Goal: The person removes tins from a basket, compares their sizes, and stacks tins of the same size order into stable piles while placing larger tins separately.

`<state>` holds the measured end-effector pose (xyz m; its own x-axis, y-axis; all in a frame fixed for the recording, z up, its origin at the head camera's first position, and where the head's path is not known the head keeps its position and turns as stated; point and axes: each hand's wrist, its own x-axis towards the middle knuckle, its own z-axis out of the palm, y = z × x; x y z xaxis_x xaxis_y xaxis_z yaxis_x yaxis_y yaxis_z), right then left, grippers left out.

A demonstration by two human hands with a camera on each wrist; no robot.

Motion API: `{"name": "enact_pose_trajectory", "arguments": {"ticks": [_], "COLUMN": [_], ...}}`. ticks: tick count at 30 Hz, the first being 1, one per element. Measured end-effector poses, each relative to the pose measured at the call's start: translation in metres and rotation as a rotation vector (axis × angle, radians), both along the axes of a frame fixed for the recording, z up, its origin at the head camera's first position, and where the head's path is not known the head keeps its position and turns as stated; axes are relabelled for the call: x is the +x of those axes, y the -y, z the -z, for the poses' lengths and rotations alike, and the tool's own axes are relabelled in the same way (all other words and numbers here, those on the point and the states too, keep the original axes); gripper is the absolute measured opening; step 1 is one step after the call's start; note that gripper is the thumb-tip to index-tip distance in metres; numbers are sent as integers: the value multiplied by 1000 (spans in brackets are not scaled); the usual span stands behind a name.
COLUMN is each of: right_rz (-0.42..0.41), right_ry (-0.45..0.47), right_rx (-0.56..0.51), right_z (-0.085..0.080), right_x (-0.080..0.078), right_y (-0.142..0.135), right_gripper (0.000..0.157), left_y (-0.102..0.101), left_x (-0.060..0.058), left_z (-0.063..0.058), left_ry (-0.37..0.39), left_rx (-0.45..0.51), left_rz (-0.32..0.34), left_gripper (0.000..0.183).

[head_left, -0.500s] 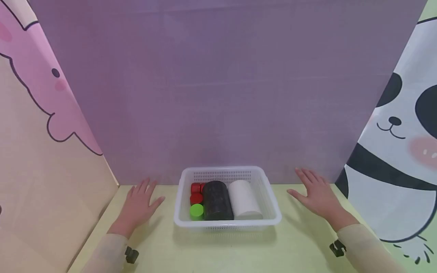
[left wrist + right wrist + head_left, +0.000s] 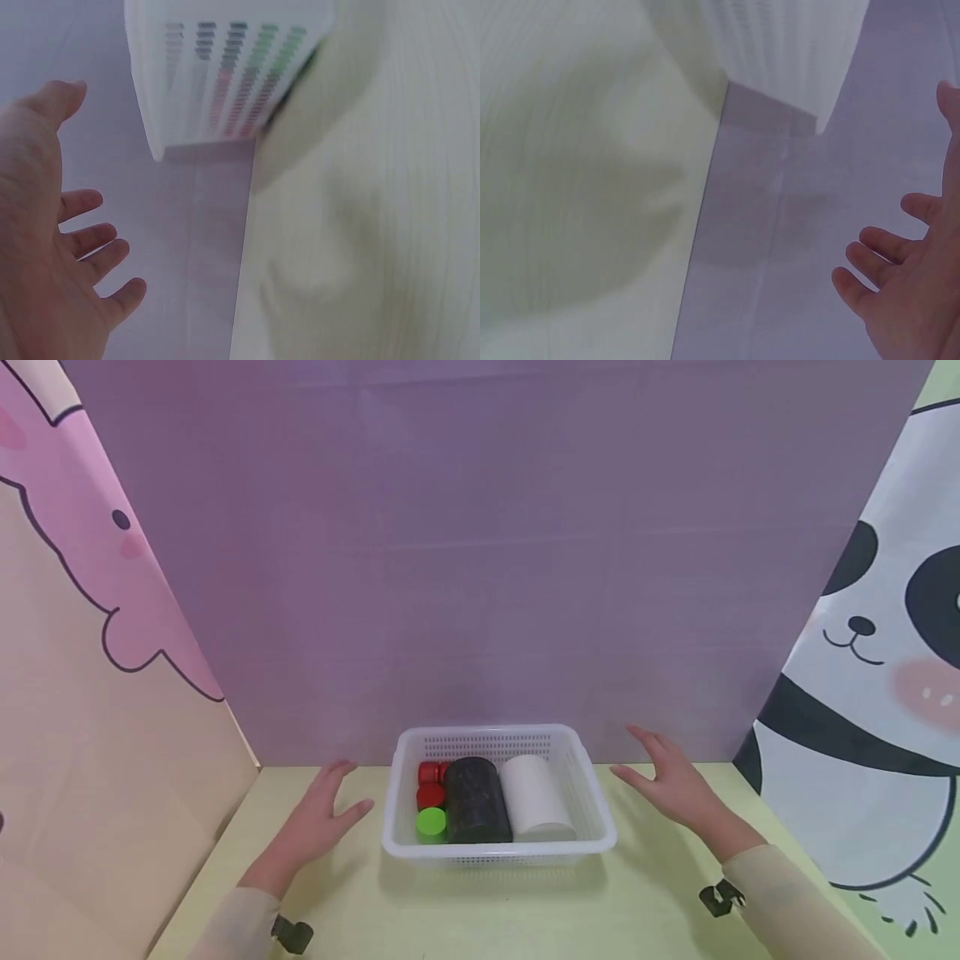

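From the head, can see a white basket [image 2: 498,850] on the worktop [image 2: 480,918] between spread left hand [image 2: 318,818] and right hand [image 2: 678,785], with black cylinder [image 2: 477,806] laid beside white cylinder [image 2: 534,802], perhaps to curb rolling; from left wrist, see empty fingers [image 2: 94,240] clear of basket; from right wrist, likewise.

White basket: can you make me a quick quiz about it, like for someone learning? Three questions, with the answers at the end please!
1. True or false: the left hand and the right hand are both apart from the white basket.

2. Fill in the colour: between the red pieces and the white cylinder lies a ____ cylinder.

3. Which hand is nearer the green piece?
A. the left hand
B. the right hand

Key:
1. True; neither touches it.
2. Black; the black cylinder lies between them.
3. A.
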<state>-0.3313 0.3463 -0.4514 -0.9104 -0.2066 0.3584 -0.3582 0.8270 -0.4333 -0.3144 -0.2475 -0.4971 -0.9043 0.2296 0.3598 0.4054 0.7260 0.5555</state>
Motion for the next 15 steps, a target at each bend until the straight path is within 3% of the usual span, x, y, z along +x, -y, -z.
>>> {"name": "enact_pose_trajectory", "arguments": {"ticks": [6, 11, 15], "right_rz": [-52, -86, -112], "right_ry": [34, 63, 60], "right_rx": [-81, -128, -145], "right_z": [-8, -13, -17], "right_x": [-1, 0, 1], "right_y": [16, 35, 50], "right_gripper": [84, 82, 80], "left_y": [-13, -23, -32], "left_x": [10, 15, 17], "left_z": [-6, -9, -10], "left_ry": [104, 167, 191], "left_rx": [68, 60, 46], "left_rz": [26, 38, 51], "left_gripper": [96, 114, 116]}}
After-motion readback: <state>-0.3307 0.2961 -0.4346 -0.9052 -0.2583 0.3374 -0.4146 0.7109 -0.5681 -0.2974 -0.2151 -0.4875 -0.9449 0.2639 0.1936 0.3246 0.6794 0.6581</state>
